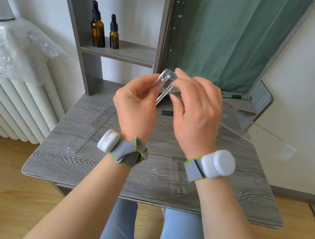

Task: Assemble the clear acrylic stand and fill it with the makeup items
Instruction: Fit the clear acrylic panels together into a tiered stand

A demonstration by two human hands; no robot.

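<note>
Both hands are raised over the middle of the grey wooden table (pixel 73 161). My left hand (pixel 135 105) and my right hand (pixel 195 108) pinch the same small clear acrylic piece (pixel 166 81) between their fingertips; a second clear strip hangs down from it. Flat clear acrylic panels lie on the table: one at the left (pixel 90 131), one near the front (pixel 179 179), and a larger one at the right (pixel 233 120). A small black tube (pixel 166 113) lies on the table behind my hands. A green makeup brush (pixel 237 97) rests at the back right.
Two amber dropper bottles (pixel 98 28) (pixel 114 34) stand on the grey shelf (pixel 128 54) behind the table. A radiator with crumpled plastic wrap (pixel 13 50) is on the left. A green curtain (pixel 231 35) hangs at the back. My knees are under the table's front edge.
</note>
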